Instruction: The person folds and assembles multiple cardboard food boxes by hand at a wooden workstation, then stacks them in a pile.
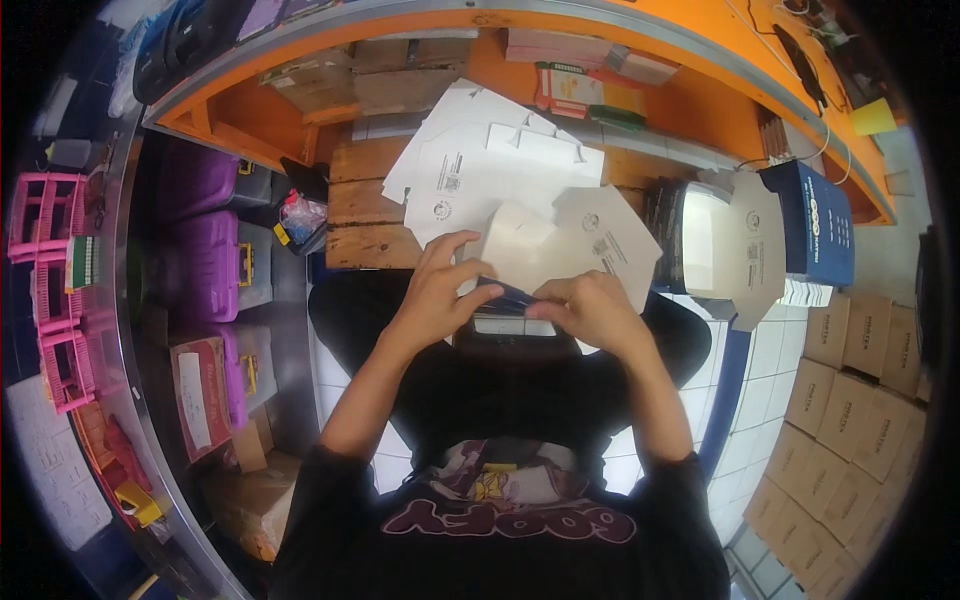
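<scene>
A partly folded paper box (pixel 522 243), white inside and dark blue outside, sits over my lap with a light flap spread out on its right. My left hand (pixel 436 298) grips its near left side, fingers over the wall and thumb on the dark blue near edge. Opposite it, my right hand (pixel 592 310) pinches the near right part of that edge between thumb and fingers. Both thumbs point toward each other along the fold. Just beyond the box, flat white die-cut box sheets (pixel 455 165) lie in a loose pile.
A slatted wooden platform (pixel 365 205) bears the sheets. To the right stand an open box (pixel 708 242) and a dark blue box (pixel 815 225). Brown cartons (pixel 850 420) are stacked lower right. Purple bins (pixel 210 265) line the left, and an orange shelf (pixel 230 120) spans the far side.
</scene>
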Available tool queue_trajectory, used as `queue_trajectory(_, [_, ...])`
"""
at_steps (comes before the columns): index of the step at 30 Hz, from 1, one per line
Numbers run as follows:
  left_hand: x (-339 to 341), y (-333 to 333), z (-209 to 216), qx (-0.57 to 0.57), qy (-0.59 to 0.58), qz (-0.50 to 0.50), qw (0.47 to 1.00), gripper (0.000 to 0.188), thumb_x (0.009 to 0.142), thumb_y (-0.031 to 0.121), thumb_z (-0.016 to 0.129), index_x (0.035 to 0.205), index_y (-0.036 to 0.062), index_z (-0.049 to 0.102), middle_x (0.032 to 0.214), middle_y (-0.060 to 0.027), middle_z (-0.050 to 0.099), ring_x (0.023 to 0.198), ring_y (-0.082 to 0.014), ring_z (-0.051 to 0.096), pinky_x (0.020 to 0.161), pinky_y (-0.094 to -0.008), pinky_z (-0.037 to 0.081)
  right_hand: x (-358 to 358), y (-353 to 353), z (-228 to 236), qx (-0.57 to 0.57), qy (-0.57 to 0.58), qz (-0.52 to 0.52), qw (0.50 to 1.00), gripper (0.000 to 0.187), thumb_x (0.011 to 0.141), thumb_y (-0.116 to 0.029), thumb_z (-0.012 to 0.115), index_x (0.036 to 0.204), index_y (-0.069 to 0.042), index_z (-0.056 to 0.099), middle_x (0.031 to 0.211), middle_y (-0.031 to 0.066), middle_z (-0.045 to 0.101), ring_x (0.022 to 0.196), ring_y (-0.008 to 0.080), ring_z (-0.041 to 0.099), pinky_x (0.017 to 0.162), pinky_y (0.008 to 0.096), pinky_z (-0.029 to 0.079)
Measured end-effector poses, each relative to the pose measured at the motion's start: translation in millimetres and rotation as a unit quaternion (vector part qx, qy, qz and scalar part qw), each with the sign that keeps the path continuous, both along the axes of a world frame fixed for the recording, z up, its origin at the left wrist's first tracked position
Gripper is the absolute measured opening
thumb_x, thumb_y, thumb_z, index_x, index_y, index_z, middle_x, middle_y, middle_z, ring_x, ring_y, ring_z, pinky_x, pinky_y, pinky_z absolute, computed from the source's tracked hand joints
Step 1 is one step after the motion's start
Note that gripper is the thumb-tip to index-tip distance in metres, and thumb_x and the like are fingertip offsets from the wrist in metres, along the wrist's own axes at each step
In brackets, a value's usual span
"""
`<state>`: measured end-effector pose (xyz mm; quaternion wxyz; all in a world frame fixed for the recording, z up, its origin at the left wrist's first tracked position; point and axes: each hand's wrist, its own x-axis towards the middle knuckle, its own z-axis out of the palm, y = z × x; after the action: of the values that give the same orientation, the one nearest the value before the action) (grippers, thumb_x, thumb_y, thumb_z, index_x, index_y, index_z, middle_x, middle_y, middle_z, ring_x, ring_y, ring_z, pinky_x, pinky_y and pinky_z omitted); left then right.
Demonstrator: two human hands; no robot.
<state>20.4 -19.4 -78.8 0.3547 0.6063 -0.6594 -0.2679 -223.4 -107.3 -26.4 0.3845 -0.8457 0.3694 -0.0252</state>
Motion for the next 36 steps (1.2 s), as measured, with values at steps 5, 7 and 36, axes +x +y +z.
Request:
queue_trajectory(5, [12.4,-0.8,-5.8,0.029,0.064,0.073,0.995,0.016,0.089,0.020,0.081,0.096,0.0063,0.075,0.132,-0.0174,0.059,0.127,-0.0380,0.053,0.107,-0.0428,0.042,-26.0,-5.5,3.7,-0.120,0.041,0.011,0.992,0.015,0.085,-0.025,0.081,0.092,-0.012,0.082,0.085,0.0092,0.078,0.090,0.0324,0.072,0.104,0.0467,0.048])
queue_trajectory(7, [13.2,-3.7,-16.5,-0.007,0.007,0.154,0.988,0.014,0.090,0.018,0.079,0.093,0.0054,0.074,0.131,-0.0170,0.059,0.126,-0.0376,0.053,0.106,-0.0433,0.042,-26.8,-4.5,1.3,-0.148,0.014,-0.039,0.988,0.014,0.083,-0.024,0.081,0.092,-0.012,0.082,0.083,0.0091,0.077,0.087,0.0310,0.072,0.109,0.0498,0.044])
queue_trajectory(36, [-82.8,29.1,0.0,-0.213,0.006,0.082,0.974,0.044,0.086,0.006,0.079,0.129,0.0053,0.068,0.138,-0.0231,0.055,0.123,-0.0413,0.057,0.102,-0.0476,0.049,-172.1,-44.2,-11.0,-0.489,0.267,-0.071,0.827,0.033,0.087,-0.006,0.060,0.118,-0.014,0.068,0.113,0.0098,0.074,0.098,0.0295,0.071,0.083,0.0420,0.057])
